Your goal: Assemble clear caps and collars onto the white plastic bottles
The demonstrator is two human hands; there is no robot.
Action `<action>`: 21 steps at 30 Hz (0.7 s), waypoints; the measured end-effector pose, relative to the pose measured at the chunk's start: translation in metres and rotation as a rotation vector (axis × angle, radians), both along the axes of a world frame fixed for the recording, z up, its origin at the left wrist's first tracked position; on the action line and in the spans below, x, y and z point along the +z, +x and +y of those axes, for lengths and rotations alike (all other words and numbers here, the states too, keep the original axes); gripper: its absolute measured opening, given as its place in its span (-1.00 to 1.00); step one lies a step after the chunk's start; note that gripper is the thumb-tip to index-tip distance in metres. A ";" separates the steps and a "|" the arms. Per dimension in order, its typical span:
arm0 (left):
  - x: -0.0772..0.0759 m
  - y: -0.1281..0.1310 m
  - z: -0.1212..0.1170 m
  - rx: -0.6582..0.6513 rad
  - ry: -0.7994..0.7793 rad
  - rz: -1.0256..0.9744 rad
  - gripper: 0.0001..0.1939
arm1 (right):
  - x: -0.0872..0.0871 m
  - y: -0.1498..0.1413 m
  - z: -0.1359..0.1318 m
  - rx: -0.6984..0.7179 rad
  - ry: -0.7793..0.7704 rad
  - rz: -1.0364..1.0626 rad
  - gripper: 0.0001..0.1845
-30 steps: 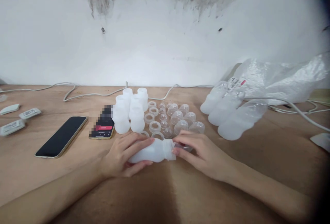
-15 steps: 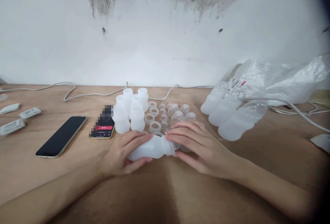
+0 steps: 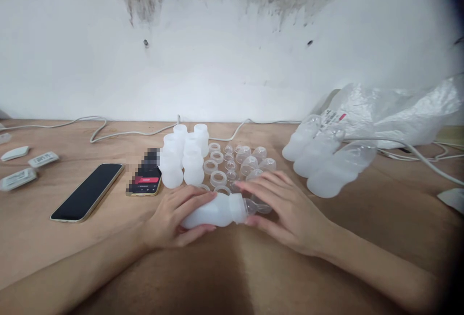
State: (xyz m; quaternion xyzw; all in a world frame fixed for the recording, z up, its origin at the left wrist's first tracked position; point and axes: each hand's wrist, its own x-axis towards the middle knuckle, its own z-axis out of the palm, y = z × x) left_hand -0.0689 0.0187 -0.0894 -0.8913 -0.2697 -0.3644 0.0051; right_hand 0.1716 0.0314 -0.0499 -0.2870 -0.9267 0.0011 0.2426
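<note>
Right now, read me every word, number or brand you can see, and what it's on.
No text is readable.
Label on the clear bag: blurred.
Lit phone: too small.
Two white tags: printed, too blurred.

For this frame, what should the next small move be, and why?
Probably close the right hand's fingers on the collar and give it a small turn. The left hand grips the bottle by its body, the collar sits at its neck with the clear teat poking out, and the right fingers are spread around that end. Whether the collar is tight can't be seen.
</note>
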 end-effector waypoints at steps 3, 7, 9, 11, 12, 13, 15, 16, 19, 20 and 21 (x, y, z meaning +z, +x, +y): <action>0.001 0.001 0.000 0.022 -0.030 -0.033 -0.55 | 0.003 0.002 0.001 0.066 0.121 -0.041 -0.47; 0.003 0.001 0.000 0.012 -0.028 -0.040 -0.55 | 0.001 0.004 0.003 0.124 0.201 -0.073 -0.68; 0.002 0.001 0.001 0.008 -0.019 -0.023 -0.55 | -0.001 0.003 0.004 0.124 0.193 -0.054 -0.70; 0.001 0.000 0.000 0.005 -0.004 -0.008 -0.54 | -0.003 0.002 0.004 0.109 0.162 -0.023 -0.67; 0.000 0.000 0.000 0.001 0.003 0.000 -0.54 | -0.004 0.002 0.003 0.101 0.140 -0.006 -0.65; -0.001 -0.001 0.000 -0.006 0.009 0.006 -0.54 | -0.005 0.001 0.003 0.094 0.117 0.012 -0.64; -0.002 -0.001 0.000 -0.018 0.016 0.014 -0.53 | -0.006 0.000 0.002 0.087 0.076 0.041 -0.66; -0.002 -0.001 0.000 -0.024 0.016 0.019 -0.52 | -0.006 0.000 0.002 0.081 0.060 0.053 -0.68; -0.001 -0.001 0.001 -0.032 0.028 0.026 -0.51 | -0.007 -0.002 0.000 0.056 0.012 0.068 -0.70; -0.001 -0.001 0.001 -0.035 0.031 0.032 -0.51 | -0.008 -0.002 0.000 0.043 -0.012 0.064 -0.70; 0.000 0.000 0.001 -0.037 0.033 0.035 -0.52 | -0.008 -0.002 0.000 0.026 -0.034 0.060 -0.71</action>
